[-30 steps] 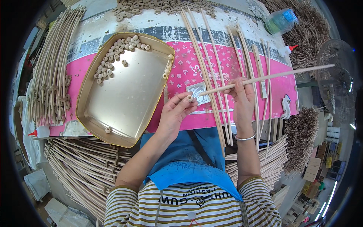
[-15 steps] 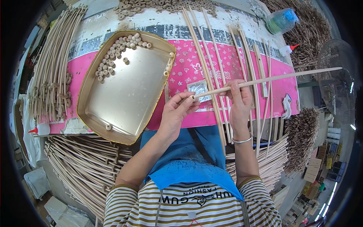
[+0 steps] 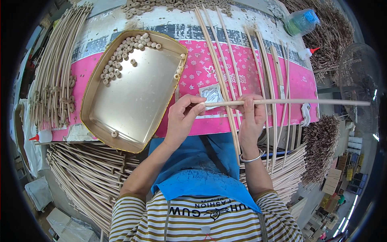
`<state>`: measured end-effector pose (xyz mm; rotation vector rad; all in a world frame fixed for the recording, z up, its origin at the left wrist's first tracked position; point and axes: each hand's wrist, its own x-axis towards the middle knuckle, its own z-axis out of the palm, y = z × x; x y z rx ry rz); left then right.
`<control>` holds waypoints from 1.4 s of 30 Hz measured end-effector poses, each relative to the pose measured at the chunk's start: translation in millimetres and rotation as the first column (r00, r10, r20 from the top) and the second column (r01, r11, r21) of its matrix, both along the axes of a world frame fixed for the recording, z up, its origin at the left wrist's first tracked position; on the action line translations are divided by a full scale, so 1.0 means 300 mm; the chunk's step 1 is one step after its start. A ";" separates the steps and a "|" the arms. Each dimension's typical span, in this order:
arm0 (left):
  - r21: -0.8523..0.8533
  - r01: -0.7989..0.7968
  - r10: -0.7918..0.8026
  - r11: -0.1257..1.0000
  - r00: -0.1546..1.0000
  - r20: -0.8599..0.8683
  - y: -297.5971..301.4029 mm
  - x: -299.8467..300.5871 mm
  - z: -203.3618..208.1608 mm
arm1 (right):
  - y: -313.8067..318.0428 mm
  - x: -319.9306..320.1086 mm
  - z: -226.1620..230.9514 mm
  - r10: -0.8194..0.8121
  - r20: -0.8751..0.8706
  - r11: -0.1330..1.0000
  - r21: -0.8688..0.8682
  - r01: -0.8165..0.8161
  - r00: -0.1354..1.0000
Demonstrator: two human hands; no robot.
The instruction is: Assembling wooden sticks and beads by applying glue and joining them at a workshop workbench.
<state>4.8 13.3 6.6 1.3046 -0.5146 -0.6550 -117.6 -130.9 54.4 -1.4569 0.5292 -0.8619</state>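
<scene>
A long, thin wooden stick [image 3: 290, 101] stretches out to the right, nearly level, in both my hands. My left hand [image 3: 183, 119] is closed in a pinch at its left end; the fingertips cover that end, so any bead there is hidden. My right hand [image 3: 250, 117] grips the stick a short way along, thumb on top. Left of my hands stands a gold-coloured tray [image 3: 133, 105]. Small round wooden beads [image 3: 117, 63] cluster along its upper left, with a few at the right wall and one near the bottom [image 3: 114, 134].
Several sticks [image 3: 225, 52] lie across the pink table cover [image 3: 294, 80]. A stick bundle [image 3: 56, 68] sits at the left, more [image 3: 88, 169] below the table. Wooden rings [image 3: 169, 5] are heaped at the back. Glue bottles [image 3: 304, 53], a green bottle [image 3: 298, 23] and a fan [image 3: 358, 86] are around.
The stick has swung from slanting up rightward to nearly level, its far tip lower and blurred. A round end piece with a dark hole, visible before at my left fingertips, is now covered.
</scene>
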 end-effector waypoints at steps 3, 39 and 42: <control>-0.095 -0.047 0.024 0.994 0.974 -0.224 -0.047 -0.036 0.002 | 0.044 -0.013 -0.028 -0.132 0.030 0.991 -0.012 0.133 0.991; -0.067 0.107 -0.104 0.992 0.993 0.048 -0.242 0.138 0.200 | -0.244 -0.597 -0.037 -0.263 -0.607 0.961 -0.236 0.146 0.750; 0.011 0.380 -0.379 0.925 0.923 -0.065 -0.195 0.056 0.152 | -0.433 -0.495 -0.170 -0.513 -0.468 0.789 -0.587 0.182 0.719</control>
